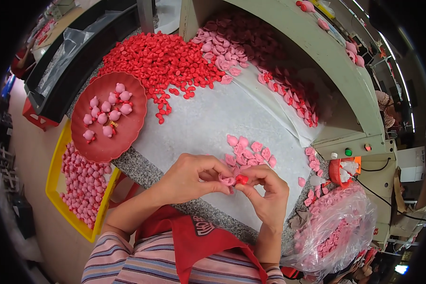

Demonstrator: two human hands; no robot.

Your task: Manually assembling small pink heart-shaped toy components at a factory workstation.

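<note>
A speckled bench (139, 166) has red pieces (161, 61) heaped toward its far edge. Near its front edge, the left hand (189, 175) pinches a pink shell (225, 181); the right hand (270, 191) grips a red piece (242, 179) beside it.

Looked down from the wearer's head through the left of two side-by-side fisheye lenses. Faced steeply onto the worktop (187, 125), upright and unmirrored. Caught the left hand (189, 175) and right hand (268, 189) close up, just below the centre; met the striped shirt (151, 262) at the lower edge. Reached out to the floor (28, 142) at left and past the green-grey housing (348, 71) at right, bending straight edges toward the round, dark rim.
</note>
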